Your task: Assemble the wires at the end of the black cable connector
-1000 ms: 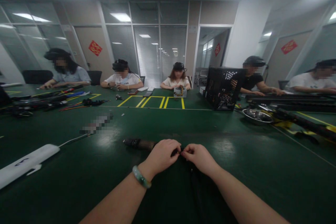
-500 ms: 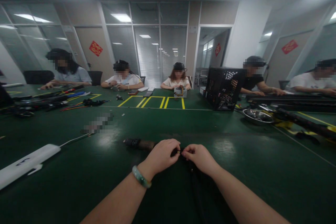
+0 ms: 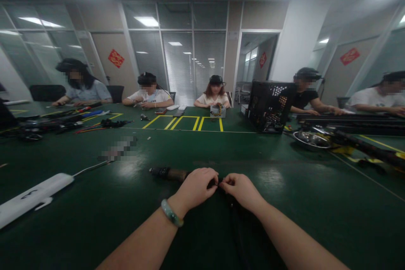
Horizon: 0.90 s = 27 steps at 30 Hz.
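Note:
My left hand (image 3: 196, 186), with a pale green bangle on the wrist, is closed in a pinch over a small dark part at the centre of the green table (image 3: 95, 215). My right hand (image 3: 241, 190) is pinched too, its fingertips meeting the left hand's on the same small part. A black cable (image 3: 236, 228) runs from under my hands toward me between my forearms. A dark cylindrical tool (image 3: 167, 173) lies on the table just left of my left hand, partly hidden behind it.
A white power strip (image 3: 33, 196) with a cord lies at the left. A black computer case (image 3: 270, 105) stands at the back right beside a metal bowl (image 3: 310, 140) and long black parts. Cables and tools lie at the far left. Several people sit round the table.
My hands stay pinched together at the same spot; only the fingertips shift slightly. A small glinting piece between them half a second ago no longer shows.

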Motion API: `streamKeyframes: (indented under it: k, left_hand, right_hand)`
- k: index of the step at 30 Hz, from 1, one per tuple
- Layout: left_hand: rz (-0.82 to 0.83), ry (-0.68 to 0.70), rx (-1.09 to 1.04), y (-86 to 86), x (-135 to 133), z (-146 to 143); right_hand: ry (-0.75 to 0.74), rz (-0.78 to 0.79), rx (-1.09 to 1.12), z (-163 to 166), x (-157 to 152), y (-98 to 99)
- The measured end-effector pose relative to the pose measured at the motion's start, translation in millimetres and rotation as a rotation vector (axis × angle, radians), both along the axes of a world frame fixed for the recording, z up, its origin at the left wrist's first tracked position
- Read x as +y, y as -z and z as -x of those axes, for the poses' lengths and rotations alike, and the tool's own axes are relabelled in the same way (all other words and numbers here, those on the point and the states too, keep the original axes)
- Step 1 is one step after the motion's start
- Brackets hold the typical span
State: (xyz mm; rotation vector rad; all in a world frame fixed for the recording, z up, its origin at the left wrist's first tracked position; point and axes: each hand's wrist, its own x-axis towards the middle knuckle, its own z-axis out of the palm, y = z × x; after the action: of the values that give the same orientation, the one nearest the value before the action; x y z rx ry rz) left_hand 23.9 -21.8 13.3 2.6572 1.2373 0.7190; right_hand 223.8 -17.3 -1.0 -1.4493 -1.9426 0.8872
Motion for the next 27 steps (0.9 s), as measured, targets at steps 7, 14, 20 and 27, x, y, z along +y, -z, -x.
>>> streamKeyframes:
  k: [7,14,20,27]
  left_hand:
    - [0.013,0.011,-0.025,-0.7,0.0,3.0]
    - [-0.002,-0.012,0.006,-3.5,-1.9,-1.7]
    - [0.019,-0.041,-0.012,-3.5,-1.7,-3.5]
    - [0.046,0.02,-0.011,-2.5,0.3,3.6]
  right_hand:
    - [0.001,0.037,-0.003,-0.6,1.1,0.4]
    - [-0.003,0.043,0.006,-0.1,-0.9,-2.6]
    - [-0.005,0.046,0.014,0.9,0.1,-1.0]
    - [0.008,0.051,0.027,1.3,-0.9,-1.1]
